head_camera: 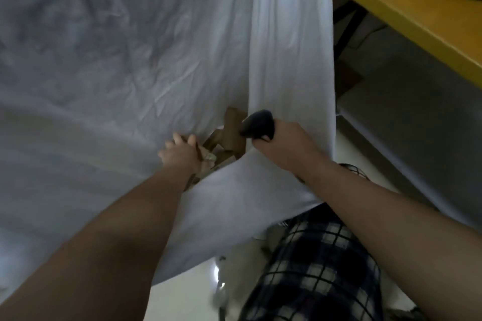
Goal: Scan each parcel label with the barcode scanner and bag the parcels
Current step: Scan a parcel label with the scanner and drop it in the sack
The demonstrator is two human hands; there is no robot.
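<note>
Bag (130,60) of thin pale plastic spread across the upper left and middle of the frame, hauled up by the rim to keep the mouth agape at the centre; left hand (180,155) just left of centre, fingers curled over the near rim and clenched on it, dragging that side leftward to widen the gap; something brownish bunched under the same fingers, perhaps a parcel's corner, too blurred to tell; right hand (284,143) just right of centre, wrapped tight round the scanner (258,125), black head poking up and left toward the opening; kept in the fist rather than set down, presumably to be ready for the next label without a second reach; possible pinch on the bag's right fold as well, hidden behind the knuckles, not to be told; parcels (232,133) as brown cardboard shapes wedged in the gap between the two hands, inside the mouth or on the way in, number unclear; no label in view on them, so scanned or not cannot be judged; likely step: settling the boxes down into the bag while holding the opening apart; some risk from cardboard corners against thin plastic, so better eased than shoved; yellow table (404,8) edge slanting down the upper right, dark things on top, well apart from either hand; checked cloth (320,263) of the person's clothing at lower right; pale floor (187,289) at bottom centre beneath the hanging fold of the bag
</note>
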